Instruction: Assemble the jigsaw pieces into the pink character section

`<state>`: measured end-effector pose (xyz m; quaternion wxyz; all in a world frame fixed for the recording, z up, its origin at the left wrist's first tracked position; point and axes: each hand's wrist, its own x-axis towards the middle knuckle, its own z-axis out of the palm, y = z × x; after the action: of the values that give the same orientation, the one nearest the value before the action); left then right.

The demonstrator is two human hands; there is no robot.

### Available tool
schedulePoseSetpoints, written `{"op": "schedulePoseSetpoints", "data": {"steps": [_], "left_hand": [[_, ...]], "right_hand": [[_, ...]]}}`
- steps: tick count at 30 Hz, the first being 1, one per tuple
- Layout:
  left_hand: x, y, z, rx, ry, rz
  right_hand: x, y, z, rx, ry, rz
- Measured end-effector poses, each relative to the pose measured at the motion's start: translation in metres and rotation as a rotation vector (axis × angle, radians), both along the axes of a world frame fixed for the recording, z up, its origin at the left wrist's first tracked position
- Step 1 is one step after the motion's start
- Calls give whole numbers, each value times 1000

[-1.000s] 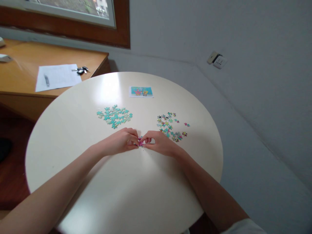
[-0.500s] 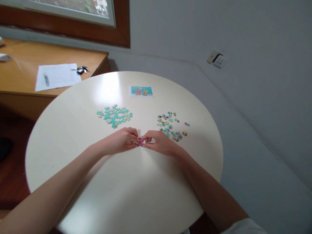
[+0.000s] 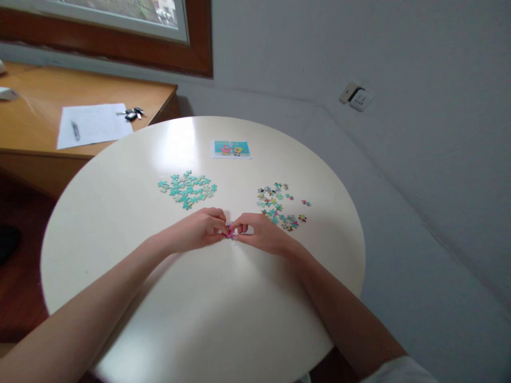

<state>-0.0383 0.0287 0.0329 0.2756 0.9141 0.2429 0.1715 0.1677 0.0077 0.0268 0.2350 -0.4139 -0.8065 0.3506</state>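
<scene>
Pink puzzle pieces (image 3: 230,234) near the middle of the round white table (image 3: 191,314); we grip them from both sides, left hand (image 3: 202,230) and right hand (image 3: 263,233) each in a pinch. Beyond our left hand, teal pieces (image 3: 185,192); beyond our right, mixed-colour pieces (image 3: 274,214). Farther out, a picture card (image 3: 231,149).

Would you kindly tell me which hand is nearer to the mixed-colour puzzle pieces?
Right. The right hand is close by the mixed-colour puzzle pieces, at their near left edge; the left hand is farther away, left of the right hand.
</scene>
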Motion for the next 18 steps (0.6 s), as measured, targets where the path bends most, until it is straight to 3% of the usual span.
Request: {"op": "schedulePoseSetpoints", "data": {"steps": [6, 18], "left_hand": [[0, -1, 4, 17, 1, 107], [2, 2, -7, 105, 53, 242]], "right_hand": [[2, 2, -1, -8, 39, -66], [12, 11, -5, 193, 54, -271]]}}
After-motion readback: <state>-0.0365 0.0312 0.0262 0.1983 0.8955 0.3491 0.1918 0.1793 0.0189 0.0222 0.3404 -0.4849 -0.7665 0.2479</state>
